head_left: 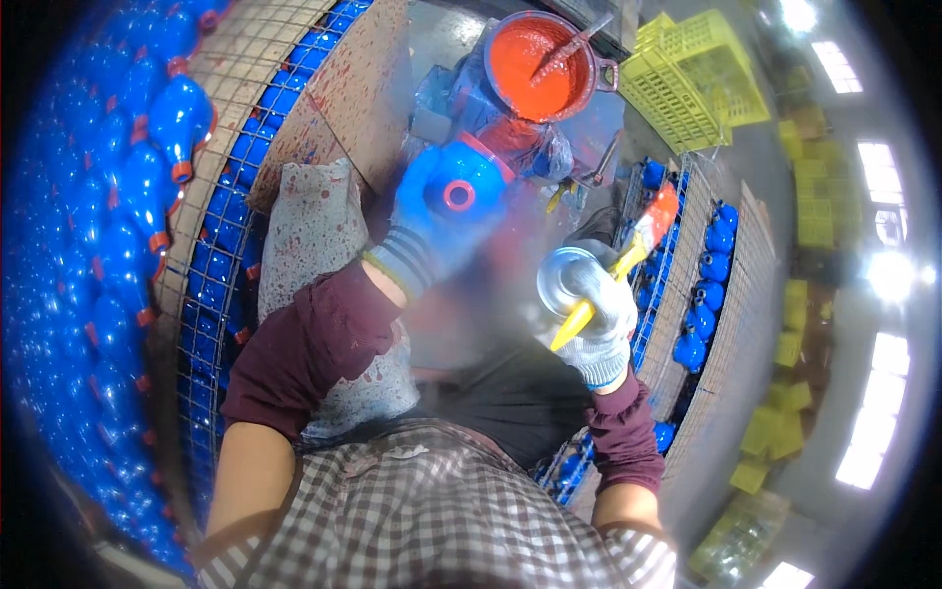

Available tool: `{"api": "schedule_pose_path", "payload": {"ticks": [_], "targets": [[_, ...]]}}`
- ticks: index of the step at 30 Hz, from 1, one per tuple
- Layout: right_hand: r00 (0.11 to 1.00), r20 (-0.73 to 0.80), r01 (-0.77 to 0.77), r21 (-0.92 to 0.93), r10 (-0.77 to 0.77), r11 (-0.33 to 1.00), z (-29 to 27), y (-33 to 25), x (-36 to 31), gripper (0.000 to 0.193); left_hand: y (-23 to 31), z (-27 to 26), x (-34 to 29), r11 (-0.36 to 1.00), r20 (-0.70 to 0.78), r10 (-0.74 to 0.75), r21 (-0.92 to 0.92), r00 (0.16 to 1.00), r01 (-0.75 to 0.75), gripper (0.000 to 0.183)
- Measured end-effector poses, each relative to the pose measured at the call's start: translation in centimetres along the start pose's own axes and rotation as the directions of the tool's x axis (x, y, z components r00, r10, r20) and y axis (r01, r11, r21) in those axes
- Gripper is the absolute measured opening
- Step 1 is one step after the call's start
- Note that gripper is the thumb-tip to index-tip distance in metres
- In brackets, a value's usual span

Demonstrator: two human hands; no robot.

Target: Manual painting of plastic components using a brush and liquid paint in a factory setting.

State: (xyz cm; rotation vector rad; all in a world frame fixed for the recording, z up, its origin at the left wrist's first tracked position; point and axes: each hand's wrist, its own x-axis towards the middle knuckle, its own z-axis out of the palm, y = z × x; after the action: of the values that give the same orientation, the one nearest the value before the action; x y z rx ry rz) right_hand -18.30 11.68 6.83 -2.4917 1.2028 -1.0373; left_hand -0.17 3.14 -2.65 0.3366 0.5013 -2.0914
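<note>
Pot (593, 80) of red paint, largest of the lot: likely heavy and sloppy when full; side handle looks the sure hold. Blue bulb-shaped piece (483, 189) next: glossy, stiff-looking, probably light; wet paint would make it slick, so best gripped on the blue body, clear of the red rims. Metal cup (567, 282): rigid, smooth, fair hold round its side. Paintbrush (629, 261) smallest: light, stiff yellow handle, soft red-loaded bristles; take it by the handle.

Positions: pot beyond both my hands, touching neither. Blue piece in my left hand (416, 211), fingers curled round its near-left side. Paintbrush in my right hand (608, 319), closed on the handle, bristles pointing away; cup against the same palm, fingers beneath hidden, hold on it uncertain.
</note>
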Motion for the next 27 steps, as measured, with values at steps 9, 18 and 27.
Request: {"api": "schedule_pose_path", "payload": {"ticks": [9,18,27], "targets": [[0.818,-0.575,-0.243,-0.339,0.004,0.909,0.2,10.5,2.6,0.07,0.8,-0.5,-0.4,0.96,0.175,-0.207,-0.153,0.963,0.234,0.065],[0.673,-0.68,-0.52,-0.157,0.29,0.839,0.5,28.9,5.8,0.069,-0.1,-1.1,0.8,0.952,0.012,-0.115,-0.283,0.993,0.114,0.061],[0.518,-0.493,-0.251,0.694,0.699,0.675,-3.1,25.5,1.2,0.035,0.3,-1.2,0.7,0.976,0.012,0.055,0.212,0.998,-0.057,0.05]]}}
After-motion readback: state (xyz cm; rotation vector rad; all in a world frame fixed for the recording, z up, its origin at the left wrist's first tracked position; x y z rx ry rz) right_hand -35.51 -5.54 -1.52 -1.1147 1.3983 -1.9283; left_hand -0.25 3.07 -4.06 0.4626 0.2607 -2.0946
